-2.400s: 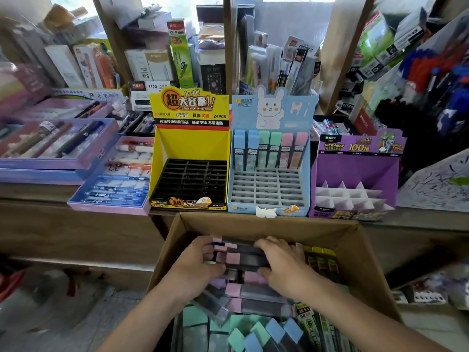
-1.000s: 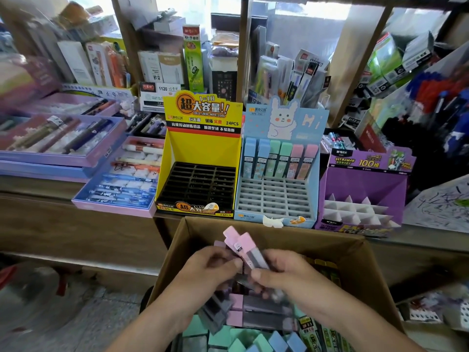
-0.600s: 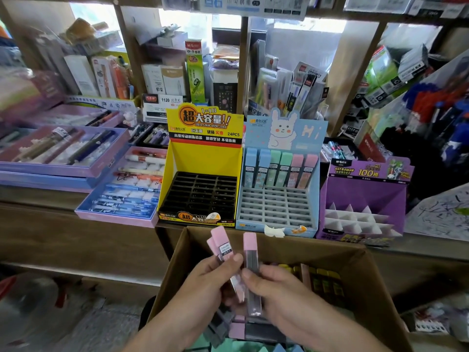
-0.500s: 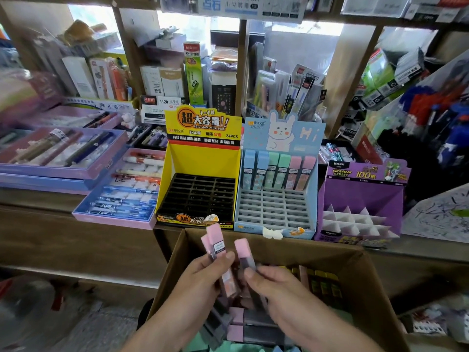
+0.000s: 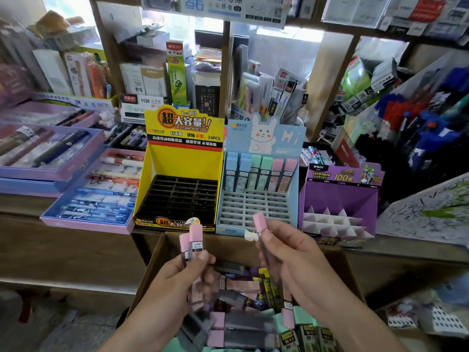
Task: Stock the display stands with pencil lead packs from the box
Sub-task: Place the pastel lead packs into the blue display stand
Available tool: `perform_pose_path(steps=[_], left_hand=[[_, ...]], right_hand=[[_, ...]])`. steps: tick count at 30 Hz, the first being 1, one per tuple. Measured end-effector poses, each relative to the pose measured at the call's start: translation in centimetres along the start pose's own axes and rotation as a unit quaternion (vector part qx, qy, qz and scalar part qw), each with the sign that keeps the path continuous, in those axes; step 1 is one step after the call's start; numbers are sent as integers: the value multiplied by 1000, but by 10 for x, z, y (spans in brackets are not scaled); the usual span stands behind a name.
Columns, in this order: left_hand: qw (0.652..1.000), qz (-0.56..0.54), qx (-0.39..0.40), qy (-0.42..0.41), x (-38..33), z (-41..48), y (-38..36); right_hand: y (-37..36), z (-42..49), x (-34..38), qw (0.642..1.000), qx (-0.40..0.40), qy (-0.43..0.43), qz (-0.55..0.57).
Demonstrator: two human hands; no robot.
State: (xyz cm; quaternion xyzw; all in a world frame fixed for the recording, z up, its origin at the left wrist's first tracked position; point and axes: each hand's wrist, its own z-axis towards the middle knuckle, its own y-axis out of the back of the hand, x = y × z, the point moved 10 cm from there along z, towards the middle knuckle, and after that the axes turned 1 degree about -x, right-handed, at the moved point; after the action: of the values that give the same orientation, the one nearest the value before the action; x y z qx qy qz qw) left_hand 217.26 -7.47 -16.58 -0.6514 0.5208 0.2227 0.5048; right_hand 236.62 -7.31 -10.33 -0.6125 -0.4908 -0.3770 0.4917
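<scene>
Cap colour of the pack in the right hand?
Pink plastic cap, right hand; head view.

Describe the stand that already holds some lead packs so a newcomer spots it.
On the counter behind the cardboard box, look between the yellow stand and the purple stand. That pale blue stand is it. Only it has a rabbit header and a back row of pastel packs.

Yellow stand (image 5: 182,161) reads "24PCS"; purple stand (image 5: 340,196) "100".

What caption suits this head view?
Left hand grips two pink-capped lead packs, right hand a single pack, over the cardboard box before three display stands.
</scene>
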Motion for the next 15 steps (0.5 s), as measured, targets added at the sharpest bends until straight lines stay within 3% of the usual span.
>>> perform_pose_path(steps=[5,15], left_hand=[[1000,-10,1,4,-1,-1,-5],[996,-60,-6,67,11,11,0]], right_hand=[[12,2,35,990,-43,90,-99],[12,10,129,916,-41,277,-287]])
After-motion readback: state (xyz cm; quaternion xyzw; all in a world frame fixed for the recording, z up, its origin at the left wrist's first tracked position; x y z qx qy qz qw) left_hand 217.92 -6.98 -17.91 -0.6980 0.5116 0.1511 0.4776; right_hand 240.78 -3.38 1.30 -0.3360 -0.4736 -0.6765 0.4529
